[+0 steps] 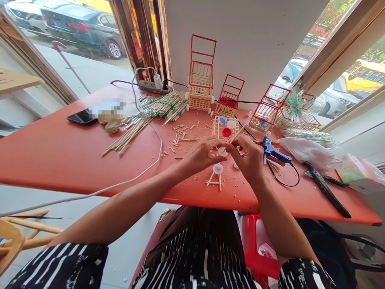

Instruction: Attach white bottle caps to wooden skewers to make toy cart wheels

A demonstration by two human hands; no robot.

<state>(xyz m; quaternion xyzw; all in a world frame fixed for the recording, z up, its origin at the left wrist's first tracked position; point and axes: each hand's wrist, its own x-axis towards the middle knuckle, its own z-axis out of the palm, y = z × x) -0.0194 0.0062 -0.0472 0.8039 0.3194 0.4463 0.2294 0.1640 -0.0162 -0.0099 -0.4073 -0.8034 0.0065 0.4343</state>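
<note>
Both my hands meet over the red table (60, 156). My left hand (201, 152) pinches a small white cap (222, 151) from the left. My right hand (249, 158) is closed on a thin wooden stick (239, 133) whose lower end reaches the cap. Below them lies a small stick frame with another white cap (217, 169) on it. Behind the hands sits a flat stick grid (217, 125) carrying a red cap (226, 132), a blue one and a white one.
A blue glue gun (272, 151) with its cord lies right of my hands, black pliers (326, 188) further right. Bundles of sticks (141, 124), a phone (82, 117), a power strip (152, 86) and several red-framed stick carts (201, 76) stand behind.
</note>
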